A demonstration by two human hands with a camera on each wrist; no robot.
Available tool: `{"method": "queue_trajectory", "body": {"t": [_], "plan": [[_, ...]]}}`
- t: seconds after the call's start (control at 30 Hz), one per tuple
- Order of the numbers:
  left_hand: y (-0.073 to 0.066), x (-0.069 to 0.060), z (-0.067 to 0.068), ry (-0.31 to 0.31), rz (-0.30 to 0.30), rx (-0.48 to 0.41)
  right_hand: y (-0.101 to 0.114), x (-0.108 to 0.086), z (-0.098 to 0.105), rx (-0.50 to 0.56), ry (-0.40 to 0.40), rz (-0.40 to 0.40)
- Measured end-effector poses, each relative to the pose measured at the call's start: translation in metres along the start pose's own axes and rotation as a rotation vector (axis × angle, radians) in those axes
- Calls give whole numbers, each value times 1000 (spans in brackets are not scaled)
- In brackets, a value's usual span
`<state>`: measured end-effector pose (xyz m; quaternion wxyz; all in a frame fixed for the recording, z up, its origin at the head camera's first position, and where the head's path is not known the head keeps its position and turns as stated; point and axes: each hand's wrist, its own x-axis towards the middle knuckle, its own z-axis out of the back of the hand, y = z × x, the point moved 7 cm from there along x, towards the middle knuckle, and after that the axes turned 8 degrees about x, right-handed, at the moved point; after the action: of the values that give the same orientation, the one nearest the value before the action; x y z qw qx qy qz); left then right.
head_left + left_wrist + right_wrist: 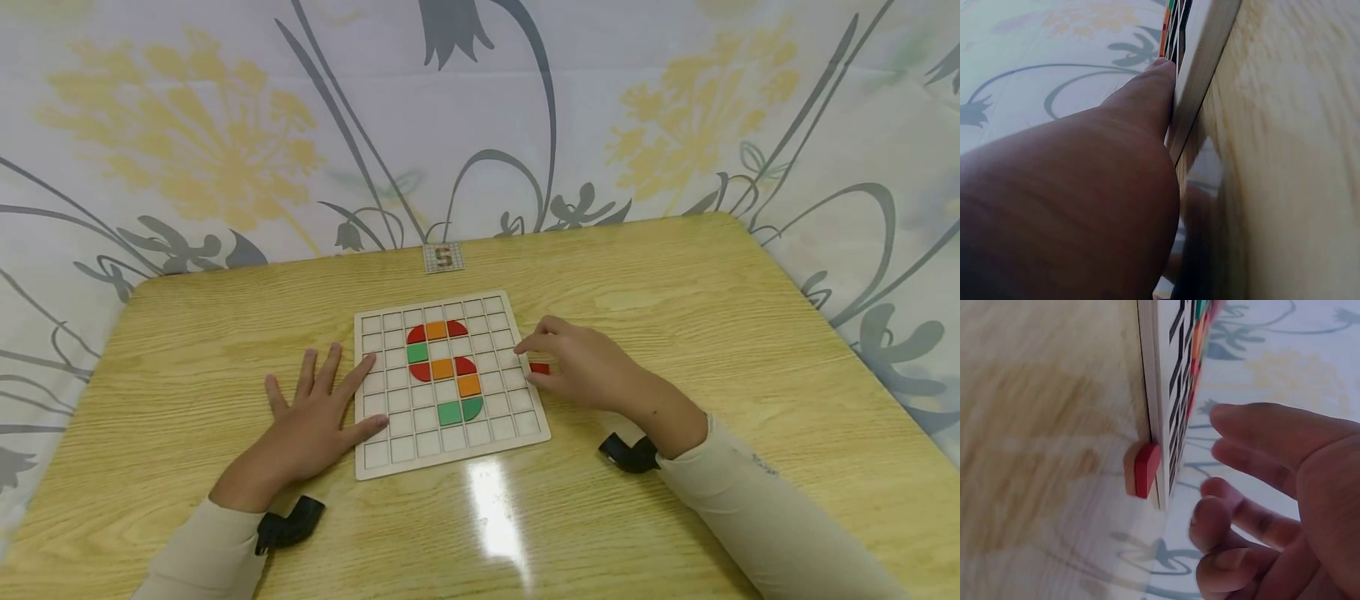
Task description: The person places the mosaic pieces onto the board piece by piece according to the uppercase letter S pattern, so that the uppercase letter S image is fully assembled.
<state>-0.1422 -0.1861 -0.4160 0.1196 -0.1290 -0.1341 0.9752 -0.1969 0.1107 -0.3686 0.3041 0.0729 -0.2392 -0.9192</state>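
A pale wooden grid board (378,464) lies on the table, with red, orange and green tiles in some of its cells, such as an orange square (436,331) and a green quarter-round (472,408). My left hand (309,425) is spread out, its thumb and index finger resting on the board's left edge. Just off the board's right edge, a single red tile (1146,470) sits on the table. Above that tile hovers my right hand (581,362), fingers loosely bent and apart from it. Nothing shows between those fingers in the right wrist view.
A small card (443,257) printed with a grid and a coloured tile figure lies at the table's back edge. Behind the wooden table (675,292) hangs a floral cloth (480,108). Black devices (291,522) are strapped at both wrists.
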Motion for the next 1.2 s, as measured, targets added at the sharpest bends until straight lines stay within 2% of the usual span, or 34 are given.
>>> {"method": "queue_trajectory", "body": {"t": [0.23,0.57,1.2], "plan": [[0,0,-1,-4,-4,4,-16,0,-1,38,78,-58],[0,0,-1,-10,-5,8,-27,2,-5,34,95,-61],[-1,-1,0,-12,-6,-3,-29,3,-8,80,129,-80]]}}
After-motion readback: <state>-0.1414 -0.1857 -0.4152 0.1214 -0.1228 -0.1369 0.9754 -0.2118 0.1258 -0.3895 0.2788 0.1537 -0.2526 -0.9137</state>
